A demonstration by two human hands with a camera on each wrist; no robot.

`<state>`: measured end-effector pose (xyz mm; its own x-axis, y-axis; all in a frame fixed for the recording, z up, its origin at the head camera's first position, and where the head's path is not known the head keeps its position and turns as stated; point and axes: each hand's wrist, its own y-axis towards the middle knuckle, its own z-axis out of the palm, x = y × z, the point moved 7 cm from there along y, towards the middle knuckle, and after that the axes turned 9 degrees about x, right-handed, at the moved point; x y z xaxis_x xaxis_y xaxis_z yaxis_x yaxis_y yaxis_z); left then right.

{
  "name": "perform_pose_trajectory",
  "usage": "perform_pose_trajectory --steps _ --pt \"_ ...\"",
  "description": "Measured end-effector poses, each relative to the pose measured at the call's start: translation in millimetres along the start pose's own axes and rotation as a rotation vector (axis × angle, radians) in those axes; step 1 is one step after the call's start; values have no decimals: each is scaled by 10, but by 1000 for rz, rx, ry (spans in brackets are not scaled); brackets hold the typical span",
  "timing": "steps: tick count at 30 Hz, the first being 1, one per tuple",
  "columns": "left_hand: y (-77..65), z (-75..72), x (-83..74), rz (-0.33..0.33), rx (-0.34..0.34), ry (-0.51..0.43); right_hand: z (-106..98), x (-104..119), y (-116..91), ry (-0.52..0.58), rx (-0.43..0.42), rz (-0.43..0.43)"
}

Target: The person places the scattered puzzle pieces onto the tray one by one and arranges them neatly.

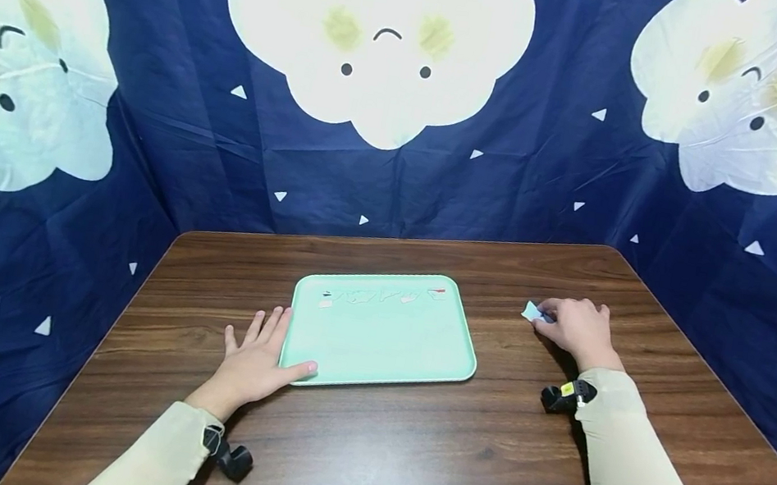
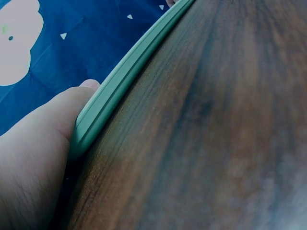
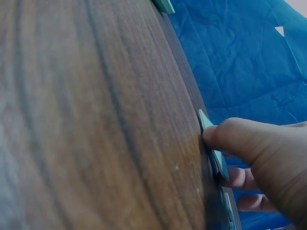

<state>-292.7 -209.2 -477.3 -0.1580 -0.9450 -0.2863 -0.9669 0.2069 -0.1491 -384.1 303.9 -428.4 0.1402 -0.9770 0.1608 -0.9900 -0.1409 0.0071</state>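
My left hand [image 1: 253, 366] rests with spread, straight fingers at the left edge of a mint-green tray [image 1: 380, 357]. Its thumb lies over the tray's near-left corner; the left wrist view shows the thumb [image 2: 53, 120] against the tray's rim [image 2: 112, 86]. To the right of the tray, my right hand [image 1: 579, 329] pinches a small, flat, light-blue piece [image 1: 532, 312] at the tabletop. Up close in the right wrist view, the thumb presses on the thin piece [image 3: 218, 160], with fingers behind it. Below it shows a second thin, pale edge [image 3: 229, 208], mostly hidden.
Along the tray's far side lie faint outlined shapes [image 1: 358, 297] with small pink, dark and red patches, too small to make out. Tray and hands are on a brown wooden table [image 1: 389, 450]. A dark blue curtain [image 1: 174, 121] with white clouds surrounds it on three sides.
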Motion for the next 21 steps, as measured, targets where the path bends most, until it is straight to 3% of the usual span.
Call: perform_pose_trajectory --steps 21 --pt "-5 14 13 -6 2 2 56 472 161 -1 6 -119"
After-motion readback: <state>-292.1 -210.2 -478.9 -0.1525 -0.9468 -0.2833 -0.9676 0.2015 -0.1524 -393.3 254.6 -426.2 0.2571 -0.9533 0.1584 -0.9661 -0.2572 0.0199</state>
